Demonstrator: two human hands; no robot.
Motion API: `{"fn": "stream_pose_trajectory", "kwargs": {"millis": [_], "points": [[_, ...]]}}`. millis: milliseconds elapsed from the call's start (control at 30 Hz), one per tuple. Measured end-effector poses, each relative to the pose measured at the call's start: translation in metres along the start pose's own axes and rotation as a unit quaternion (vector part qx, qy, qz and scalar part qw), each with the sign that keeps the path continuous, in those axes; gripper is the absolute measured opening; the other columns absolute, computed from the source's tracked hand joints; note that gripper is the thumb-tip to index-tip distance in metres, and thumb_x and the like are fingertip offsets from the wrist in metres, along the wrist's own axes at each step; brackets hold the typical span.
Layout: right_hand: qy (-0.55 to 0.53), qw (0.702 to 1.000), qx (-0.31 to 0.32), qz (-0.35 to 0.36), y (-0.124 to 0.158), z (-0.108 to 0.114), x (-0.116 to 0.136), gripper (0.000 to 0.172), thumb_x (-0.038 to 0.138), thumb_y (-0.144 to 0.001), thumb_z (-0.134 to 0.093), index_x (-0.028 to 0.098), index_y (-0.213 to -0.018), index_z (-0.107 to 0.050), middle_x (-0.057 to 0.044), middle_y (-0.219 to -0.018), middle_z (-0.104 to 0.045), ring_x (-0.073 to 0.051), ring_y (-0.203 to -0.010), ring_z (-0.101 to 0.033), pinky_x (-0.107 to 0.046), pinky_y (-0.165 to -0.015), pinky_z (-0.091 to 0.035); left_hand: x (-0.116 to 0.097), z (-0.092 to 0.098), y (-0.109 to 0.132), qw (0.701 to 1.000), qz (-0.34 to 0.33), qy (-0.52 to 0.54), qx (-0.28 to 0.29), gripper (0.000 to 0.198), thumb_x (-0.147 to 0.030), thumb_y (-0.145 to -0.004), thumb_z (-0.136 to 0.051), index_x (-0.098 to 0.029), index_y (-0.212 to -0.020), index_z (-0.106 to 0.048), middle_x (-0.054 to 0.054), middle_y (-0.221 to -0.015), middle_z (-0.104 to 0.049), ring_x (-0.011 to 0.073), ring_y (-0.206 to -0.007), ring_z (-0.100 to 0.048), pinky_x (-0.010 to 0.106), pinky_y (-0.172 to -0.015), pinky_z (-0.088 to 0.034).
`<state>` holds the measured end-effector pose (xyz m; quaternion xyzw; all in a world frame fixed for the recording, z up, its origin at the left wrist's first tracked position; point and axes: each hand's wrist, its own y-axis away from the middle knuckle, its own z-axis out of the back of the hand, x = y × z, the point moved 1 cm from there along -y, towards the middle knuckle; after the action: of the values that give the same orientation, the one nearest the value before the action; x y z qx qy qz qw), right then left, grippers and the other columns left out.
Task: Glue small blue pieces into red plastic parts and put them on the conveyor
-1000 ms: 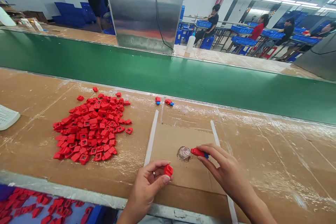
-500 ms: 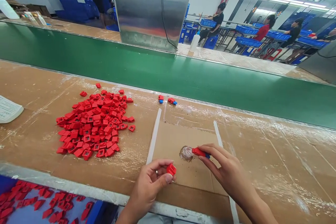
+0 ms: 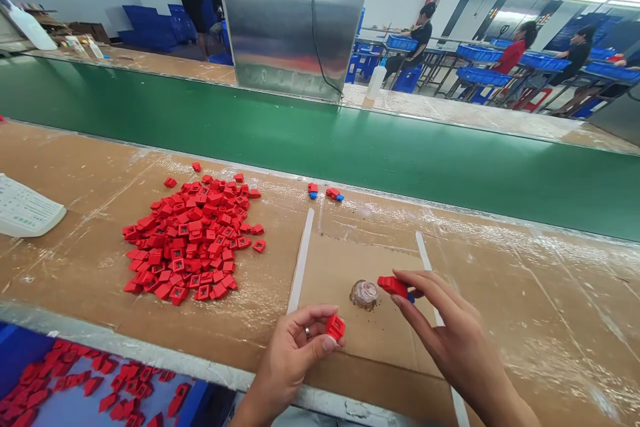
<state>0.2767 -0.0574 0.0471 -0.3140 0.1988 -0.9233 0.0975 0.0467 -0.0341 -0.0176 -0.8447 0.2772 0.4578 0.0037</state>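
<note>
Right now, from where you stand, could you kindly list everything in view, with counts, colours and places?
Plastic parts: dozens, red, heaped on the bench, left.
Red-and-blue parts: two, far bench edge.
Cardboard sheet: one, brown, bench centre.
Round container: one, clear, on that sheet.
Printed sheet: one, white, bench left.
Conveyor belt: one, green, beyond the bench.
Blue bin: one, holding red parts, near left.
Seated co-workers: several, distant, right.
Left hand: holding a red part.
Right hand: holding a red-and-blue part.
</note>
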Motion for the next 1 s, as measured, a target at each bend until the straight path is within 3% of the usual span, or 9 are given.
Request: {"fn": "stream_pose_trajectory", "kwargs": {"millis": [200, 500, 733, 1000], "points": [[-0.105, 0.993, -0.019, -0.058, 0.023, -0.013, 0.022, 0.022, 0.028, -0.101, -0.054, 0.027, -0.123, -0.059, -0.004, -0.113, -0.061, -0.019, -0.097, -0.063, -0.025, -0.084, -0.051, -0.002, -0.002, 0.002, 1.0, 0.003, -0.014, -0.002, 0.031, -0.026, -0.072, -0.086, -0.019, -0.102, -0.078, 0.004, -0.085, -0.078, 0.014, -0.078, -0.071, 0.021, -0.077, -0.053], [-0.266, 0.953, -0.005, -0.141, 0.041, -0.043, 0.038, 0.023, 0.027, -0.1, -0.056, 0.027, -0.122, -0.061, -0.007, -0.111, -0.061, -0.021, -0.097, -0.065, -0.027, -0.08, -0.057, -0.004, -0.001, 0.002, 0.998, 0.007, -0.054, 0.03, 0.033, -0.029, -0.075, -0.084, -0.018, -0.105, -0.076, 0.007, -0.092, -0.08, 0.0163, -0.084, -0.072, 0.023, -0.081, -0.051], [-0.283, 0.949, 0.005, -0.137, 0.039, -0.049, 0.042, 0.023, 0.026, -0.099, -0.058, 0.026, -0.121, -0.063, -0.007, -0.109, -0.062, -0.019, -0.095, -0.066, -0.024, -0.079, -0.057, -0.003, -0.002, 0.003, 0.997, 0.007, -0.054, 0.046, 0.034, -0.031, -0.076, -0.082, -0.016, -0.106, -0.075, 0.01, -0.099, -0.08, 0.0224, -0.09, -0.073, 0.029, -0.084, -0.053], [-0.269, 0.954, 0.028, -0.125, 0.039, -0.049, 0.041, 0.023, 0.025, -0.1, -0.055, 0.023, -0.122, -0.062, -0.009, -0.109, -0.062, -0.02, -0.096, -0.065, -0.025, -0.08, -0.058, -0.004, -0.002, 0.003, 0.998, 0.012, -0.057, 0.037, 0.035, -0.03, -0.076, -0.082, -0.015, -0.107, -0.075, 0.01, -0.096, -0.079, 0.0221, -0.087, -0.072, 0.03, -0.083, -0.053]]}}
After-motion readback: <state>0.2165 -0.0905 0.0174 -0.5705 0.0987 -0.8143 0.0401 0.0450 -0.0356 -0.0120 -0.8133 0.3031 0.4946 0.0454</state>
